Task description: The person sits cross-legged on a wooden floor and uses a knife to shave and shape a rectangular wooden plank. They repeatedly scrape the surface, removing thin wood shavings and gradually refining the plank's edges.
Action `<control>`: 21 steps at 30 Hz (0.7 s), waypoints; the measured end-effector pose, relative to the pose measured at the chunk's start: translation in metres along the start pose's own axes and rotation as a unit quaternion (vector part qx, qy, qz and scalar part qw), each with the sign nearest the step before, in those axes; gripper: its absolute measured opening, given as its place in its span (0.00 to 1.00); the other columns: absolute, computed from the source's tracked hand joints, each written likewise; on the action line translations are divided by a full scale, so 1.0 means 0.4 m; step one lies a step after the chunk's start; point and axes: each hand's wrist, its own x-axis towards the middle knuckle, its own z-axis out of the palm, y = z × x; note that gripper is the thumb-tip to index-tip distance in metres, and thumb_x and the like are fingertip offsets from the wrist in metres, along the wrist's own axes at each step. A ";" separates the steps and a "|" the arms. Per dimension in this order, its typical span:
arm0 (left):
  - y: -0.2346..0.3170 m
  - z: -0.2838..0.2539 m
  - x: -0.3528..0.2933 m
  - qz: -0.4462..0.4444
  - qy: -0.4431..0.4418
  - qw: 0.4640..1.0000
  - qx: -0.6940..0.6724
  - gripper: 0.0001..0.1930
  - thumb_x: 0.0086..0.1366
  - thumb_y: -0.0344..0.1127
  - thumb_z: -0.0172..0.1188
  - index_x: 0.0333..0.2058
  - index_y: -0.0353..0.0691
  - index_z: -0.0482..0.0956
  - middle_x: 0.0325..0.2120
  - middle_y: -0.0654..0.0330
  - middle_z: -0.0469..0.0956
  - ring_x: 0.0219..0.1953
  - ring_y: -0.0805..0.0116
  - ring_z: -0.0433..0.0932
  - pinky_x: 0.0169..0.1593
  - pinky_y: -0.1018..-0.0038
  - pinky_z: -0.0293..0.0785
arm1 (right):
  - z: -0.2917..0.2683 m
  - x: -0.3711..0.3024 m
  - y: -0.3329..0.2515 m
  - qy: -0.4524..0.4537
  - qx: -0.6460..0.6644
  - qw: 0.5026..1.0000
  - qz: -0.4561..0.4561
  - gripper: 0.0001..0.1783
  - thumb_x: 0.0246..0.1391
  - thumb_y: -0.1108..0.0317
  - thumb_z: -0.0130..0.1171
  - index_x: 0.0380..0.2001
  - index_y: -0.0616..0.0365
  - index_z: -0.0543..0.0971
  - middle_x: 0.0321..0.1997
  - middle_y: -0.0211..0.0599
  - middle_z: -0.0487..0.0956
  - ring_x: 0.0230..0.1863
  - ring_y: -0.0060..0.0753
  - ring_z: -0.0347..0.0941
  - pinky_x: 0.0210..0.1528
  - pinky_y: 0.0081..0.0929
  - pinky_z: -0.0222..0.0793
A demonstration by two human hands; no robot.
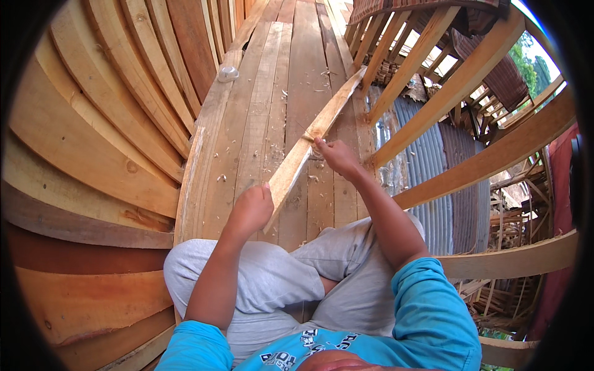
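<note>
- I find the long, narrow, pale wooden strip [291,170] in the middle of the view, slanting from near left to far right above the brown plank floor [247,136], its far end beside the slanted pale wooden posts [448,93] on the right.
- I judge it light for its length and stiff, perhaps with slight spring toward the far end; I'd expect dry, grippy faces, not slippery ones, and edges that may splinter.
- It looks sturdy enough for a firm hold, though I would treat its thin edges as the fragile part.
- For steadiness I would take hold near the near end, fingers wrapped over the left edge, where the left hand [252,209] is.
- That left hand is clenched on the strip just short of its near end, knuckles up, its forearm rising over the left knee with the elbow bent.
- The right hand [337,156] reaches farther, curled closed by the strip's right edge around the middle, thumb pointing far left.
- I read it as grasping a small, thin tan piece [309,137] lying across the strip; whether that is a tool or a curl of wood, I cannot tell.
</note>
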 end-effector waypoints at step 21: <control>-0.004 0.007 0.014 0.010 -0.003 1.000 0.018 0.28 0.74 0.44 0.34 0.34 0.24 0.77 0.33 0.31 0.76 0.39 0.33 0.76 0.49 0.50 0.71 | 0.016 -0.002 0.027 0.079 -0.117 0.987 -0.082 0.40 0.60 0.31 0.42 0.24 0.61 0.80 0.22 0.48 0.79 0.28 0.49 0.78 0.30 0.43 0.70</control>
